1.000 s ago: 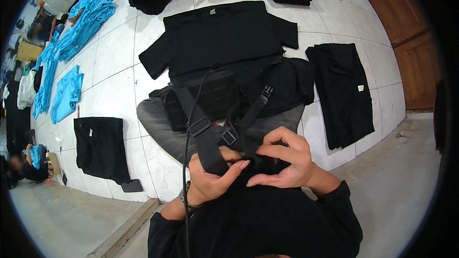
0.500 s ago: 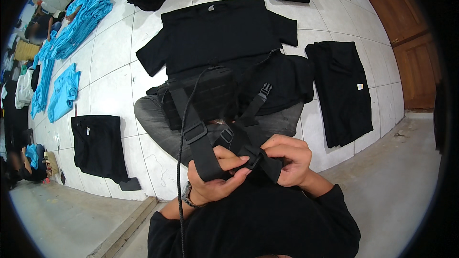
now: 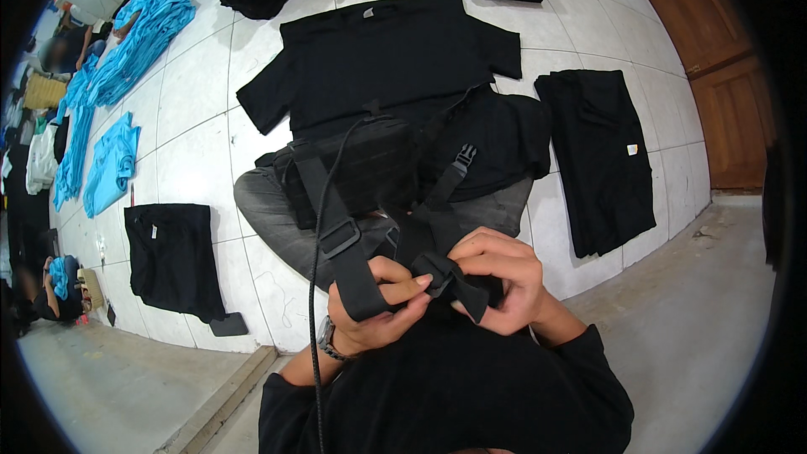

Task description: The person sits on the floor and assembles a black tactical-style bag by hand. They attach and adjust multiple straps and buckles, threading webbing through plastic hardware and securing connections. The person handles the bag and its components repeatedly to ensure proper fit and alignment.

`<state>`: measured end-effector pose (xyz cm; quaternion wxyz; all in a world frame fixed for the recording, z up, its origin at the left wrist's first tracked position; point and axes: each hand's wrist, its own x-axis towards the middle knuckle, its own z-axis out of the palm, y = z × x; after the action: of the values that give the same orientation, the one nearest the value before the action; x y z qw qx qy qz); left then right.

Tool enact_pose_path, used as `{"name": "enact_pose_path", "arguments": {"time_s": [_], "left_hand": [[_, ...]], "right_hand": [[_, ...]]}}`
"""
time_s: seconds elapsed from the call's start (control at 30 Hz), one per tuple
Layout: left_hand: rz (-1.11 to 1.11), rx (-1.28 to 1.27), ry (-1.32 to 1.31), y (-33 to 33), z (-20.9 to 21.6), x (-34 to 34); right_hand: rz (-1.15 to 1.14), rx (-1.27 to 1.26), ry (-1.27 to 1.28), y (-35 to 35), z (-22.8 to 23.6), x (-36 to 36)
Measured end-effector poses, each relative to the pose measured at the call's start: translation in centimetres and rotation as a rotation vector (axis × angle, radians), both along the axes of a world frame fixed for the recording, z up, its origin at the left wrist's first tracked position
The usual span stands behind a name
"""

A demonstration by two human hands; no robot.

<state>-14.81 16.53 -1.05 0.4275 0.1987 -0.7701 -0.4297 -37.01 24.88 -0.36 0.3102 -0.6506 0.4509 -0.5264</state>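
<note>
My left hand (image 3: pixel 376 319), with a watch (image 3: pixel 329 341) at its wrist, is closed with thumb and forefinger pinching a black strap buckle (image 3: pixel 436 284) in front of my chest. My right hand (image 3: pixel 507 273) curls around the black webbing strap (image 3: pixel 472 296) beside that buckle, its loose end hanging below the fingers. A wider band of webbing (image 3: pixel 360 284) with a slider (image 3: pixel 340 238) loops past my left hand. These straps run up to a black pouch (image 3: pixel 361 172) on my lap. An unclipped side-release buckle (image 3: pixel 465 156) lies on another strap.
A black T-shirt (image 3: pixel 387 55) lies spread before my crossed legs on white tiles. Folded black garments (image 3: pixel 593 164) are at right, another black piece (image 3: pixel 171 256) at left. Blue garments (image 3: pixel 139 55) and people are farther left. A black cord (image 3: pixel 314 328) hangs down past my left wrist.
My right hand has shifted slightly left and its fingers have curled more. The strap between my hands is now bunched closer over the buckle. My left hand keeps its pinch.
</note>
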Motion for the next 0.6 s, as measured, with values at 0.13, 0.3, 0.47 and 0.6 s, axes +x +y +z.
{"name": "enact_pose_path", "arguments": {"time_s": [0.13,0.3,0.47,0.6], "left_hand": [[0.033,-0.072,0.006,-0.1,-0.3,0.1],[0.005,-0.097,-0.013,-0.2,-0.4,0.3],[0.001,-0.027,-0.018,-0.3,-0.5,0.5],[-0.025,0.054,-0.030,-0.3,-0.8,0.3]], "right_hand": [[0.065,0.034,-0.012,-0.1,1.5,-0.8],[-0.024,0.080,0.025,0.3,1.3,-0.1],[-0.027,0.043,0.028,0.4,0.5,0.0],[0.009,0.046,0.013,0.5,0.7,0.0]]}}
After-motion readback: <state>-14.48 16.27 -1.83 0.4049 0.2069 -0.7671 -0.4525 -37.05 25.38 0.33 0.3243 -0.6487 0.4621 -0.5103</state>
